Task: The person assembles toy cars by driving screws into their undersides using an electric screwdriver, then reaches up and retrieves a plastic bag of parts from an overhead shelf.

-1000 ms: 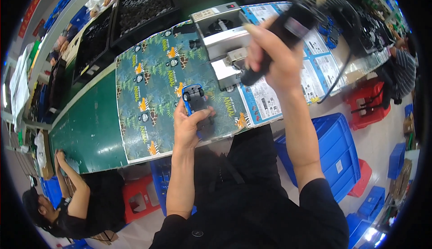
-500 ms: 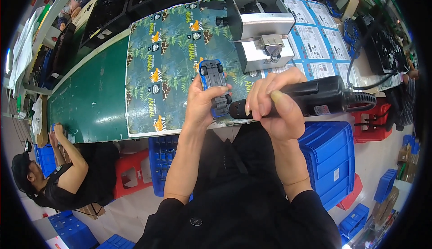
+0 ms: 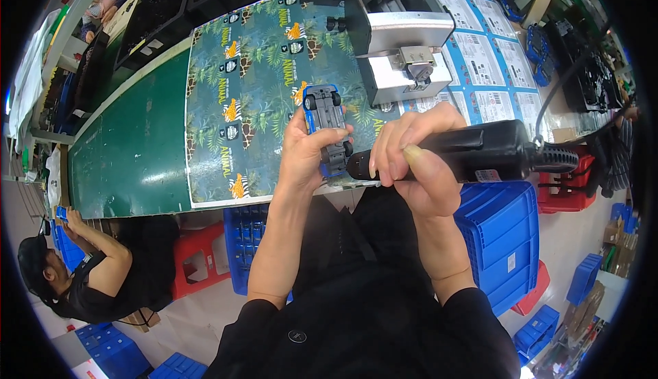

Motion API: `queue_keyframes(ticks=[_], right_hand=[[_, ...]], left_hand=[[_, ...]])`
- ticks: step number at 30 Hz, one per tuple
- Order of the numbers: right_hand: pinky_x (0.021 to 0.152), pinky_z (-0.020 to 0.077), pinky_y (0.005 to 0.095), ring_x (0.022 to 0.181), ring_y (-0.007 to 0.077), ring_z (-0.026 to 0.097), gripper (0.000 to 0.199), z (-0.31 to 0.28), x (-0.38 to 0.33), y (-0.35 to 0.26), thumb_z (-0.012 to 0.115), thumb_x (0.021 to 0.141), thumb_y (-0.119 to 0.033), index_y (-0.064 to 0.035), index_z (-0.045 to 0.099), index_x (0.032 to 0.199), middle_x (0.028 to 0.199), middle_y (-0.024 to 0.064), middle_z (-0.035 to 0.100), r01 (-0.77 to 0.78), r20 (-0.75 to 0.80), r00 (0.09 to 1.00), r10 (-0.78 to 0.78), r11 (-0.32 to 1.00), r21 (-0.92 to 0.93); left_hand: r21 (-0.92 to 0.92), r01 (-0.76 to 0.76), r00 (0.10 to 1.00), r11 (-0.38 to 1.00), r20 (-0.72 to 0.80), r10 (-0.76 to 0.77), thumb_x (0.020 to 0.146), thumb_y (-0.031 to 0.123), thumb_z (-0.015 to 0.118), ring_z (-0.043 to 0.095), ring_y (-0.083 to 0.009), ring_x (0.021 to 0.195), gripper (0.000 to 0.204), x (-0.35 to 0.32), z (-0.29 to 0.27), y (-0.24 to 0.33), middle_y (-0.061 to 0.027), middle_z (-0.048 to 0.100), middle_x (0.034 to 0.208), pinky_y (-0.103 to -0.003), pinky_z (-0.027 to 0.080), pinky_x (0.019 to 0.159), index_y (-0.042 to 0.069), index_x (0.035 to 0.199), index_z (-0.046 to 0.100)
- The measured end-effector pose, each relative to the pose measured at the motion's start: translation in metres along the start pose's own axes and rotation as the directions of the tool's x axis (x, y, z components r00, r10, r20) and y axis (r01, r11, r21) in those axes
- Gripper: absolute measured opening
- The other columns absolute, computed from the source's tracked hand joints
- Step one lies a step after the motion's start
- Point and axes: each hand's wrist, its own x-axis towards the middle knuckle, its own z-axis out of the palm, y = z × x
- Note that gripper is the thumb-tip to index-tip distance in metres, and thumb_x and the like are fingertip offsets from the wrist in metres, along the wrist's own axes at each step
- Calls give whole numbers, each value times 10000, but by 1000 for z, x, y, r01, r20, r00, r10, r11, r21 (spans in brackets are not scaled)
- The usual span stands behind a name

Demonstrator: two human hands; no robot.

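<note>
Fingers [image 3: 334, 136] of the left hand [image 3: 300, 156] are clamped on a blue toy car [image 3: 326, 120], thumb across the grey underside and a couple of fingertips peeking out on the far side. It's belly up, all black wheels and chassis facing the camera, held over the near edge of the green desk [image 3: 130, 166]. Right hand [image 3: 428, 163] has its fingers wrapped around a chunky black power screwdriver [image 3: 490, 149], lying roughly sideways with its nose right beside the lower end of the car. Can't really tell if the tip is touching, the nose hides it. A ribbed cable sleeve [image 3: 556, 159] comes out of the tool's back end. Under the car, the desk is covered by a jungle-print sheet [image 3: 260, 105], with white and blue printed sheets [image 3: 490, 70] over to the right. Just past the hands sits a boxy silver metal machine [image 3: 404, 70], and black bins [image 3: 157, 26] full of dark parts line the back left. Down on the floor there's a big blue plastic crate [image 3: 504, 249] to the right and a red stool [image 3: 199, 259] to the left, next to a co-worker [image 3: 103, 276] in black holding something small and blue.
</note>
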Motion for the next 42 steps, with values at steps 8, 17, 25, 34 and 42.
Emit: queue_keyframes(ticks=[8, 17, 25, 34, 42], right_hand=[[599, 487, 294, 599, 155, 561, 218, 0, -7, 12, 711, 745, -10, -38, 518, 843, 677, 69, 590, -6, 48, 999, -4, 980, 197], [576, 492, 305, 547, 171, 547, 234, 3, -6, 11, 734, 732, -35, -46, 526, 839, 638, 67, 577, 45, 68, 996, -58, 984, 175], [583, 494, 319, 587, 180, 561, 264, 8, -7, 11, 762, 767, -78, -37, 517, 856, 666, 65, 583, 43, 18, 999, -48, 972, 229], [615, 506, 346, 621, 196, 577, 333, 10, -6, -7, 781, 829, -208, -39, 530, 970, 720, 77, 582, 51, 15, 998, -58, 958, 283], [636, 381, 307, 651, 156, 455, 214, -111, 0, -37, 528, 979, -272, -60, 525, 1007, 734, 45, 470, 102, -183, 971, -154, 959, -265]], left_hand=[[-87, 101, 995, 991, 34, -99, 745, -73, 633, 681, -221, 881, 435, 5, -3, 0, -134, 669, 1058, -357, 562, 814, -20, 1172, 574], [-117, 147, 989, 982, 41, -143, 757, -67, 628, 677, -229, 896, 443, 5, -6, 3, -137, 659, 1101, -373, 573, 783, -16, 1191, 559], [-181, 126, 991, 975, 62, -116, 811, 31, 690, 679, -211, 804, 378, 5, -6, 0, -121, 660, 1031, -348, 575, 716, -4, 1162, 555], [-356, 135, 979, 925, 191, -70, 988, 638, 331, 679, -226, 766, 689, 5, -11, 12, -128, 647, 978, -364, 590, 655, 13, 1165, 562], [707, -617, 645, -344, 706, 293, 705, 648, 691, 598, -258, 942, 822, 22, -62, 88, -113, 576, 993, -402, 486, 771, 18, 1219, 568]])
